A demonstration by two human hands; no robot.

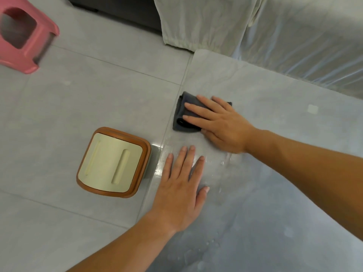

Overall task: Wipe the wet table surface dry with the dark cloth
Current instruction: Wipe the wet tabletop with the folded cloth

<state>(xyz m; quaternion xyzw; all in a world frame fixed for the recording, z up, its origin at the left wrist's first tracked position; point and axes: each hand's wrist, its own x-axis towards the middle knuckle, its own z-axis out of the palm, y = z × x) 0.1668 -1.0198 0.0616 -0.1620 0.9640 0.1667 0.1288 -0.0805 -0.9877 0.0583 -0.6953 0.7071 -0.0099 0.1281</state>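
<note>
The dark cloth [181, 114], folded into a thick pad, lies at the left edge of the grey table [275, 183]. My right hand [220, 124] presses flat on the cloth with fingers spread, covering its right half. My left hand [180, 185] rests palm down on the bare tabletop just nearer to me, fingers apart, holding nothing. Water droplets and a glossy wet film [222, 163] show on the surface around and between my hands, and more drops sit nearer the front.
A small bin [113, 161] with a brown rim and cream lid stands on the tiled floor right beside the table's left edge. A pink plastic stool [25, 36] is at the far left. Pale cloth-covered furniture [206, 22] lies beyond the table.
</note>
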